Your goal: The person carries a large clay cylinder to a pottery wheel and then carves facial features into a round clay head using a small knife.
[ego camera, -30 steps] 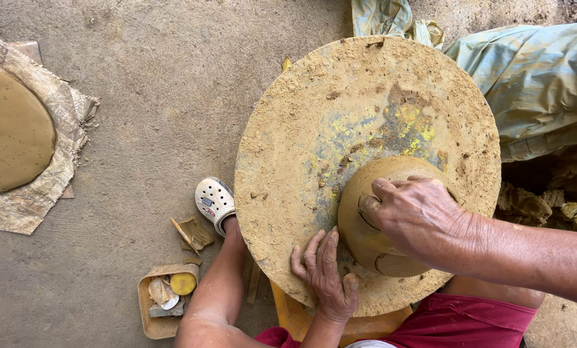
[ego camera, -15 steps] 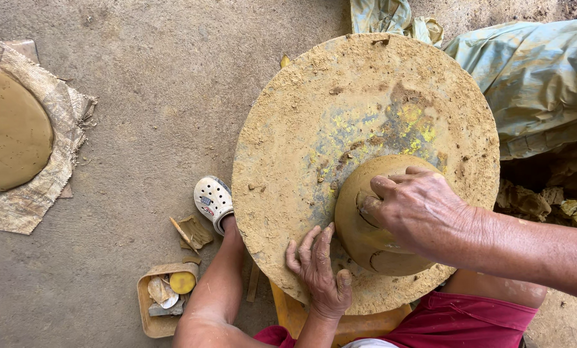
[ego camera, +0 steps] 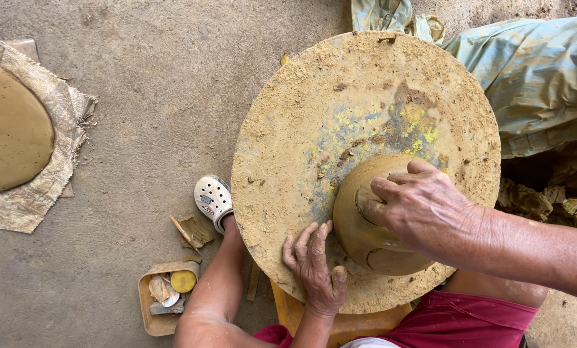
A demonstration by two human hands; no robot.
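Right hand (ego camera: pixel 424 209) is cupped over the clay mound (ego camera: pixel 366 225), fingers curled pressing its top, left hand (ego camera: pixel 314 267) flat and spread on the wheel (ego camera: pixel 314 109) beside it; looks like centring, steady pressure next I'd guess, mound sits near the wheel's close rim.

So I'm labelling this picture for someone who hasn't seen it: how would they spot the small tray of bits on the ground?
Start at the big round clay-crusted wheel in the middle, then drop to the white perforated clog at its lower left edge. Just below the clog, on the grey ground, sits the small shallow tray. It is the only container there, holding a round yellow piece among pale scraps.
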